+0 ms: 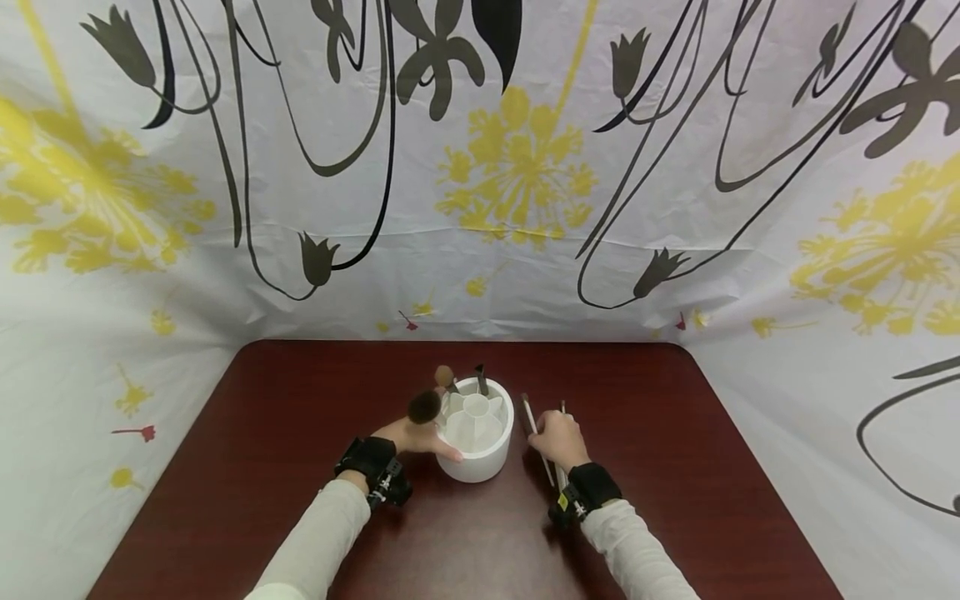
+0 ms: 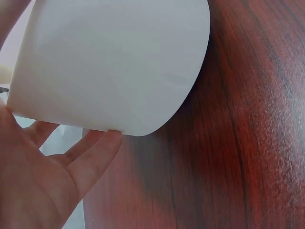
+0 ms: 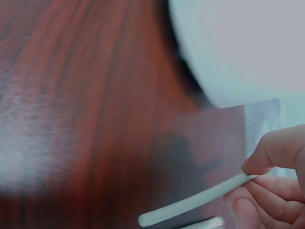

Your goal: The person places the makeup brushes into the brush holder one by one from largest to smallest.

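My left hand (image 1: 420,437) grips a round white divided brush holder (image 1: 491,462) by its left side, the thumb across the near wall. In the left wrist view its fingertips press the holder's smooth wall (image 2: 114,62). Three makeup brushes stand in the holder: a large dark one (image 1: 424,407), a brown round one (image 1: 444,377) and a narrow dark one (image 1: 481,382). Right of the holder, my right hand (image 1: 561,437) pinches a white-handled brush (image 3: 200,199) between thumb and fingers. A second pale handle (image 3: 207,223) shows just below it in the right wrist view.
The dark red wood-grain table (image 1: 300,400) has rounded far corners. A white cloth (image 1: 517,283) with yellow and grey flowers hangs behind it and along both sides. Most of the holder's near compartments show bare white inside.
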Demonstrator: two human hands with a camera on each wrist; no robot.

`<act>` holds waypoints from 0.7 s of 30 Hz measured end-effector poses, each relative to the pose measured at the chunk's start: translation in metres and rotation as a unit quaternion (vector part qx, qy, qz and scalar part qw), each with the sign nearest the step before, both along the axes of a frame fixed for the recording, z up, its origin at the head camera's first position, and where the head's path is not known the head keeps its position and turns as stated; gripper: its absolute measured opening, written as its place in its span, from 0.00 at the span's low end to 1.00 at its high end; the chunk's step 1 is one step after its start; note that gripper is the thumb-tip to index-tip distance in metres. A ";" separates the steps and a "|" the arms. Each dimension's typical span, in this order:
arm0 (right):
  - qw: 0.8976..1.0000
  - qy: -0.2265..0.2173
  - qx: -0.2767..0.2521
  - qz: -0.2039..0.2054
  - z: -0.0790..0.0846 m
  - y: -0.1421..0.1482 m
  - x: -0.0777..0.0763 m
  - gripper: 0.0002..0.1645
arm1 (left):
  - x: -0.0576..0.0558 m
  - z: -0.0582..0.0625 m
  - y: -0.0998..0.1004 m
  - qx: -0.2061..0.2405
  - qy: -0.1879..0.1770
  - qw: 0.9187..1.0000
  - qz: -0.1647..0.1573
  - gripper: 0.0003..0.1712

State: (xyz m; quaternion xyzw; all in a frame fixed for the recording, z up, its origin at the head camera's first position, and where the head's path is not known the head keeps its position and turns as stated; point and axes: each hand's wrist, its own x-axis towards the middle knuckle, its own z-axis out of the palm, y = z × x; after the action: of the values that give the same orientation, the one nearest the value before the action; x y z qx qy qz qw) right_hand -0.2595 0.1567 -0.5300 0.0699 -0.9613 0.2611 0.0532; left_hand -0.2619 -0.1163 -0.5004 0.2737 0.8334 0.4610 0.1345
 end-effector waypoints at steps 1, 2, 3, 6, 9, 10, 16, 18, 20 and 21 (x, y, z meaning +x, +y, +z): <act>1.000 0.005 -0.005 -0.002 0.003 0.000 -0.001 0.08 | 0.000 0.000 0.000 -0.001 -0.007 1.000 0.000 0.67; 1.000 0.011 -0.009 -0.003 0.007 0.001 -0.001 0.07 | 0.000 0.001 0.000 -0.003 -0.009 1.000 -0.001 0.68; 1.000 0.016 -0.016 -0.005 0.011 0.001 -0.001 0.07 | -0.001 0.001 0.000 0.001 -0.009 1.000 -0.003 0.68; 0.999 0.038 -0.027 -0.009 0.024 0.002 -0.001 0.06 | -0.002 0.001 0.000 0.002 -0.002 1.000 -0.010 0.67; 0.998 0.055 -0.042 -0.005 0.038 0.002 0.000 0.06 | -0.002 0.000 0.000 -0.003 -0.001 1.000 -0.007 0.68; 0.997 0.061 -0.047 -0.001 0.043 0.002 0.001 0.06 | -0.001 0.000 0.000 -0.006 -0.004 1.000 -0.005 0.68; 0.995 0.068 -0.073 0.022 0.069 -0.002 0.007 0.04 | -0.001 -0.002 0.000 -0.001 0.001 1.000 -0.002 0.68; 0.994 0.077 -0.079 0.028 0.076 -0.003 0.008 0.04 | 0.000 -0.003 0.000 0.005 0.009 1.000 -0.004 0.67; 0.992 0.085 -0.083 0.032 0.081 -0.005 0.010 0.04 | 0.002 0.001 0.002 0.008 0.010 1.000 -0.001 0.66; 0.992 0.090 -0.085 0.034 0.083 -0.006 0.010 0.04 | 0.005 0.007 0.002 0.009 0.008 1.000 0.000 0.65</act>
State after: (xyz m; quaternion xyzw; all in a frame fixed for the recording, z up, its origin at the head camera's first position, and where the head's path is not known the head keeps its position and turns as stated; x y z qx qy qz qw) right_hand -0.2496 0.1502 -0.4467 0.1206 -0.9242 0.3359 0.1361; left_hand -0.2564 -0.1139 -0.4935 0.2786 0.8303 0.4660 0.1259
